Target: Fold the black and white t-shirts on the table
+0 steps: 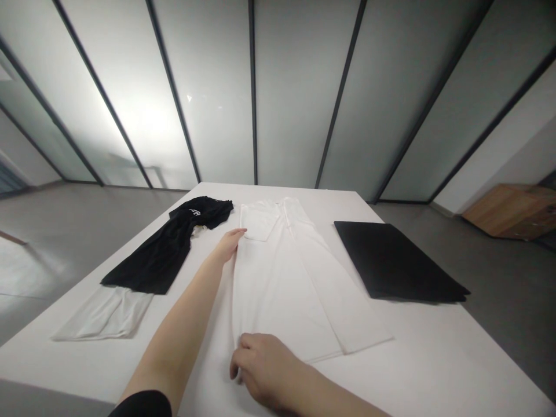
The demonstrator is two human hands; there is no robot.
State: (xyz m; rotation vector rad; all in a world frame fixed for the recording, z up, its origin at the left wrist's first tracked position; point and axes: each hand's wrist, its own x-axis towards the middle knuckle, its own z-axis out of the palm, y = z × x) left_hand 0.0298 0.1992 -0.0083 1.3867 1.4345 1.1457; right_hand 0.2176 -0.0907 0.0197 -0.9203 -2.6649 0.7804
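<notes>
A thin white garment (278, 278) lies spread on the white table, with a seam running down its right half and a smaller piece folded over at its far left. My left hand (230, 243) reaches forward to the garment's left edge, its fingers closed on the cloth just below the folded piece. Close to me, my right hand (264, 368) is curled around the near left corner of the same garment. Its fingertips are partly hidden beneath the hand.
Black clothing (160, 249) with white lettering lies at the left, over a folded white cloth (104, 315). A stack of flat black sheets (395, 260) rests near the table's right edge. The white table (434, 359) stands before frosted glass panels (299, 92). A wooden cabinet (508, 211) is at far right.
</notes>
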